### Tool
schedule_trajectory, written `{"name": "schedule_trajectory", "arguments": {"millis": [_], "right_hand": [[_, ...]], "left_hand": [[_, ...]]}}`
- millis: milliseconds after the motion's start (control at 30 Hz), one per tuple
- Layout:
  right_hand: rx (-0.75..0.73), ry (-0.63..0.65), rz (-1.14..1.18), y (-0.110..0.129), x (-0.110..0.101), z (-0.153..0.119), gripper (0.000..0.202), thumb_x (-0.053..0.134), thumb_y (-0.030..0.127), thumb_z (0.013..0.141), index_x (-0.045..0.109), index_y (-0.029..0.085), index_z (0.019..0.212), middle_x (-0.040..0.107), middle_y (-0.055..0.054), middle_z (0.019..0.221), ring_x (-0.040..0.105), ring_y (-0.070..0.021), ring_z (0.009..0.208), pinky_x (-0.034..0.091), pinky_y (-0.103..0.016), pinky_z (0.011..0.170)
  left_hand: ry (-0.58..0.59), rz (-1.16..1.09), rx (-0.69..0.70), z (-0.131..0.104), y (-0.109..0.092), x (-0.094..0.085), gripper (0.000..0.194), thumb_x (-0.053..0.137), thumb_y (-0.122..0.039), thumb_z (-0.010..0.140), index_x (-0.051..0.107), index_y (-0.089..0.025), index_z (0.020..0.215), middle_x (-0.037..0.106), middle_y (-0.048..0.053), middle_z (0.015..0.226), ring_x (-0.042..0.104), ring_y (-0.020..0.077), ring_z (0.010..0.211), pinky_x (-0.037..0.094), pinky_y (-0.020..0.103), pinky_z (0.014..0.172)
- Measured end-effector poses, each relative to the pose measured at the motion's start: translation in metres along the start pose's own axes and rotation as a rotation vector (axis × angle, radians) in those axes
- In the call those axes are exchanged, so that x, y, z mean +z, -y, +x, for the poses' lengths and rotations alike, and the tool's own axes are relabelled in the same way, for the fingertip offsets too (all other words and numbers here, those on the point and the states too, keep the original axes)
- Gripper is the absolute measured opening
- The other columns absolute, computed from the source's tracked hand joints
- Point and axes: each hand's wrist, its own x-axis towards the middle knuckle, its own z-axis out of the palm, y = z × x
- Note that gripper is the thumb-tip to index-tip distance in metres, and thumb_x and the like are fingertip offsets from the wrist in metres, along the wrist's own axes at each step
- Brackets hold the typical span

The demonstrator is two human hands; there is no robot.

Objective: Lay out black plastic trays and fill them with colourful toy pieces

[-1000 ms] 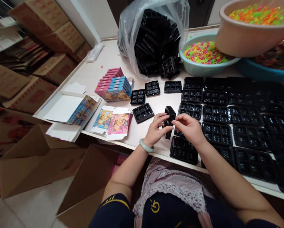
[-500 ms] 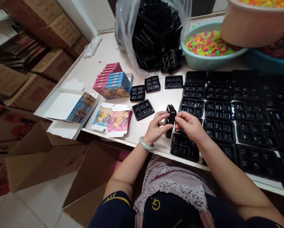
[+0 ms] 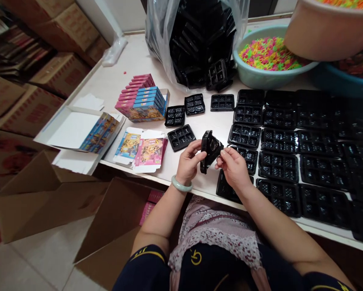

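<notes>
My left hand (image 3: 188, 163) grips a black plastic tray (image 3: 204, 153) on edge between thumb and fingers. A second black plastic tray (image 3: 215, 148) is splayed away from it, and my right hand (image 3: 234, 165) pinches its corner with thumb and forefinger. The two trays form a V, spread towards the right hand; whether they still touch at one side I cannot make out. Beneath and to the right, rows of six-pocket black trays (image 3: 278, 163) lie on the white table (image 3: 196, 186). Left of my left hand lies a loose tray (image 3: 181, 137).
A clear bag (image 3: 160, 48) of black trays stands at the back. A light blue basin (image 3: 260, 76) holds colourful small pieces, with a pink basin (image 3: 323, 36) overlapping it. Printed boxes (image 3: 147, 111), flat cartons (image 3: 149, 153) and a white open box (image 3: 73, 129) sit left. Cardboard boxes (image 3: 47, 202) stand below the edge.
The black trays, earlier pressed together between both hands, are now fanned apart. My left hand has shifted slightly left while the right pulls one corner away.
</notes>
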Motion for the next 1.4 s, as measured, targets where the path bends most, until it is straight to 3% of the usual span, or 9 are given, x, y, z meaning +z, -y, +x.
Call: {"name": "schedule_trajectory", "arguments": {"millis": [233, 500, 733, 800, 933, 1000, 1133, 1200, 1400], "right_hand": [[0.053, -0.055, 0.139, 0.006, 0.004, -0.005, 0.034, 0.077, 0.042, 0.066, 0.052, 0.020, 0.073, 0.048, 0.008, 0.054, 0.047, -0.0064, 0.051, 0.046, -0.018, 0.048], [-0.061, 0.068, -0.214, 0.015, -0.009, 0.001, 0.029, 0.072, 0.045, 0.073, 0.061, 0.020, 0.083, 0.058, 0.004, 0.062, 0.052, -0.0086, 0.054, 0.047, -0.023, 0.052], [-0.082, 0.000, -0.094, 0.009, -0.006, -0.004, 0.032, 0.071, 0.045, 0.075, 0.050, 0.021, 0.072, 0.050, 0.007, 0.055, 0.048, -0.0064, 0.050, 0.043, -0.021, 0.052], [-0.061, -0.045, -0.028, 0.014, -0.011, -0.009, 0.035, 0.073, 0.045, 0.073, 0.048, 0.021, 0.072, 0.050, 0.007, 0.057, 0.048, -0.0061, 0.051, 0.044, -0.019, 0.050], [-0.102, -0.197, 0.068, 0.039, -0.039, -0.015, 0.039, 0.080, 0.043, 0.065, 0.049, 0.021, 0.072, 0.050, 0.008, 0.060, 0.047, -0.0044, 0.049, 0.043, -0.016, 0.044], [-0.078, -0.197, 0.046, 0.048, -0.052, -0.012, 0.038, 0.083, 0.042, 0.063, 0.053, 0.020, 0.074, 0.052, 0.007, 0.061, 0.050, -0.0045, 0.049, 0.045, -0.015, 0.043], [-0.007, -0.177, 0.090, 0.033, -0.048, 0.014, 0.042, 0.086, 0.041, 0.057, 0.057, 0.020, 0.077, 0.062, 0.004, 0.071, 0.064, -0.0088, 0.063, 0.054, -0.018, 0.053], [0.022, -0.192, 0.171, 0.017, -0.034, 0.038, 0.039, 0.086, 0.037, 0.058, 0.055, 0.020, 0.074, 0.063, 0.004, 0.073, 0.068, -0.0113, 0.073, 0.057, -0.020, 0.062], [0.117, -0.262, 0.194, -0.006, -0.004, 0.097, 0.025, 0.072, 0.020, 0.078, 0.049, 0.019, 0.069, 0.064, 0.001, 0.071, 0.069, -0.0124, 0.080, 0.058, -0.027, 0.077]], "left_hand": [[0.027, -0.033, 0.006, -0.001, -0.004, 0.002, 0.033, 0.078, -0.037, 0.073, 0.072, -0.029, 0.104, 0.065, 0.003, 0.112, 0.060, 0.0180, 0.106, 0.048, 0.033, 0.098], [0.144, 0.524, 0.342, 0.002, -0.013, 0.005, 0.029, 0.074, -0.033, 0.077, 0.071, -0.026, 0.105, 0.055, 0.008, 0.120, 0.054, 0.0212, 0.112, 0.044, 0.042, 0.102], [0.110, 0.401, 0.321, -0.002, -0.011, 0.011, 0.029, 0.073, -0.032, 0.079, 0.071, -0.027, 0.107, 0.056, 0.008, 0.121, 0.054, 0.0215, 0.115, 0.046, 0.039, 0.101], [0.065, 0.314, 0.272, -0.001, -0.011, 0.003, 0.029, 0.074, -0.033, 0.078, 0.071, -0.029, 0.107, 0.058, 0.006, 0.121, 0.055, 0.0204, 0.115, 0.048, 0.035, 0.098], [-0.202, 0.118, 0.234, 0.011, -0.021, -0.035, 0.031, 0.076, -0.040, 0.076, 0.070, -0.033, 0.105, 0.066, -0.001, 0.110, 0.061, 0.0159, 0.104, 0.049, 0.030, 0.095], [-0.237, 0.122, 0.249, 0.017, -0.026, -0.051, 0.036, 0.078, -0.040, 0.072, 0.070, -0.032, 0.106, 0.067, 0.000, 0.109, 0.062, 0.0170, 0.104, 0.049, 0.031, 0.095], [-0.125, 0.318, 0.285, 0.017, -0.022, -0.055, 0.039, 0.081, -0.037, 0.069, 0.071, -0.026, 0.105, 0.063, 0.005, 0.120, 0.057, 0.0219, 0.116, 0.048, 0.035, 0.100], [-0.154, 0.332, 0.280, 0.016, -0.014, -0.049, 0.039, 0.077, -0.038, 0.073, 0.070, -0.026, 0.108, 0.062, 0.006, 0.120, 0.057, 0.0212, 0.115, 0.047, 0.035, 0.101], [-0.126, 0.309, 0.224, 0.017, -0.004, -0.041, 0.036, 0.077, -0.033, 0.074, 0.069, -0.026, 0.108, 0.060, 0.005, 0.118, 0.058, 0.0176, 0.110, 0.049, 0.029, 0.095]]}}
